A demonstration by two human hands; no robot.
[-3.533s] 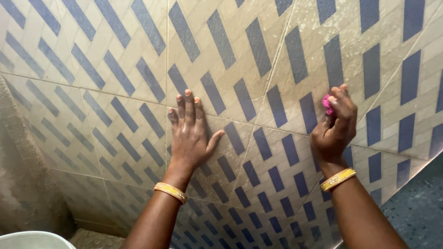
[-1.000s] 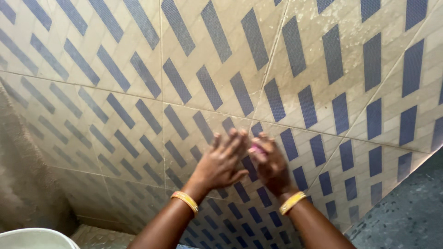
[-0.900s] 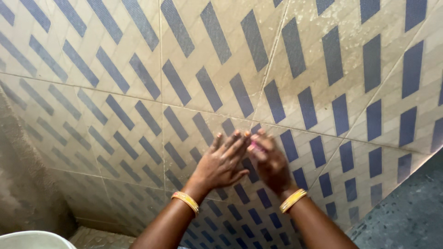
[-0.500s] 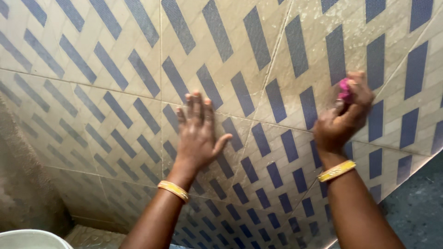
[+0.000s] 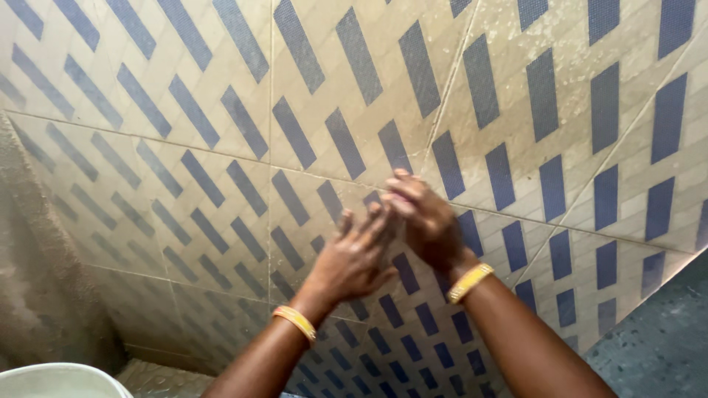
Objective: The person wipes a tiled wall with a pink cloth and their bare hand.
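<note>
My left hand (image 5: 352, 259) lies flat with fingers spread on a wall of beige tiles with slanted blue bars (image 5: 221, 96). My right hand (image 5: 422, 220) is pressed to the same wall right beside it, fingertips almost touching the left hand's, and is blurred by motion. Its fingers are curled over a small pink scrubber (image 5: 398, 198), of which only a trace shows. Each wrist carries a yellow bangle. The tiles at the upper right (image 5: 516, 37) look speckled with whitish residue.
The rim of a white basin (image 5: 55, 377) shows at the bottom left corner. A rough grey wall (image 5: 26, 273) borders the tiles on the left. A dark speckled surface (image 5: 656, 339) fills the bottom right.
My right hand has swept down and left from the upper right tiles to beside my left hand. My left hand has slid slightly down and to the right along the wall.
</note>
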